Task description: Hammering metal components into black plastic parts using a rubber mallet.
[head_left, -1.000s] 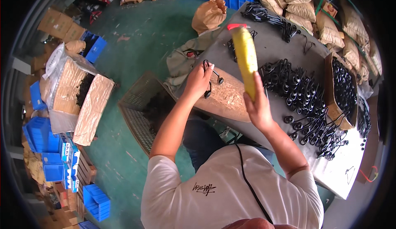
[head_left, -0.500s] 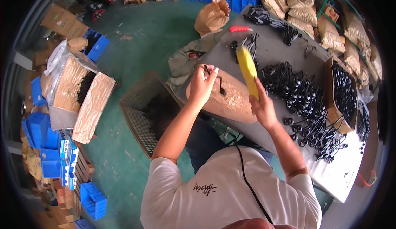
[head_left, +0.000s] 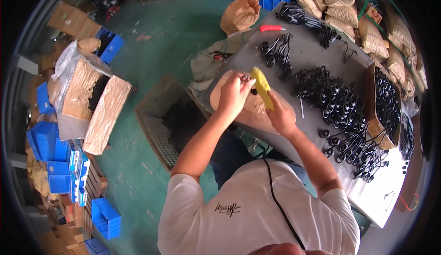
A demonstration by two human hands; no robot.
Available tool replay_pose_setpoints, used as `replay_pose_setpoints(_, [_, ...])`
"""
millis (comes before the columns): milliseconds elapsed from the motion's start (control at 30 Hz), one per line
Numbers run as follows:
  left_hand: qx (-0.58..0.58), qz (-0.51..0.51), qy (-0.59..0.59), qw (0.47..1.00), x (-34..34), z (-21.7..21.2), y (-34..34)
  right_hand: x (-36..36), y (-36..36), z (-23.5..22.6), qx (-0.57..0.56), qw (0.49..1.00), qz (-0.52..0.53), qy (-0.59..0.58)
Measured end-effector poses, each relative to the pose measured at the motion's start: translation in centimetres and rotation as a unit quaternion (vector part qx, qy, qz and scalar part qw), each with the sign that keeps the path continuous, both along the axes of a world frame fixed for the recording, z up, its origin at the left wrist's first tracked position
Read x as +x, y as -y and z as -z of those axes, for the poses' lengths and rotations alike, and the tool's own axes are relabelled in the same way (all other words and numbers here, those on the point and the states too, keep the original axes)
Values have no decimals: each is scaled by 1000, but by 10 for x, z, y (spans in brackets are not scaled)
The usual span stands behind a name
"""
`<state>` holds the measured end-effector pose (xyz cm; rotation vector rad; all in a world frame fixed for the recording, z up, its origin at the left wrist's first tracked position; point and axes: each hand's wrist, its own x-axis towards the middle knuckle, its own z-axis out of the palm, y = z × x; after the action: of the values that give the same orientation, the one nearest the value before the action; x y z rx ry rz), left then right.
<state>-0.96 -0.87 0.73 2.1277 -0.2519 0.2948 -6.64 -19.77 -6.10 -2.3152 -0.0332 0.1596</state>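
My left hand (head_left: 232, 96) is closed round a small black hooked part (head_left: 245, 78) at the table's near left edge; the fingers cover much of it. In my right hand (head_left: 282, 116) is a long yellow brush-like tool (head_left: 262, 85), its frayed far end beside the left fingertips and the black part. Whether the tool touches the part I cannot tell. Below both hands lies a worn tan pad (head_left: 257, 119) with a roughened surface. To the right, many black parts with rings and stems (head_left: 328, 94) are spread over the grey table (head_left: 298, 48).
A red-handled cutter (head_left: 272, 28) lies at the far table edge. An open carton (head_left: 373, 103) of black parts stands at the right. On the floor left of the table is a mesh crate (head_left: 151, 117) with dark contents; a paper sack (head_left: 240, 13) stands beyond.
The yellow tool has come down and left, from raised and apart to beside the left fingers. My left hand has shifted slightly right with the black part.
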Motion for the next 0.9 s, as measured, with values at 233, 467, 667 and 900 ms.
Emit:
replay_pose_setpoints(233, [-202, -173, -4, 964, -10, -18, -106, -3, 35, 16, 119, 986, -90, 71])
replay_pose_setpoints(467, [51, -271, -55, 960, -16, 35, -212, -9, 38, 23, 64, 988, -111, 88])
replay_pose_setpoints(667, [252, -235, -181, 921, -2, 142, -267, -8, 43, 34, 84, 986, -104, 100])
replay_pose_setpoints(900, [169, -120, 93, 974, 77, 62, -114, -17, 43, 26, 56, 991, -88, 80])
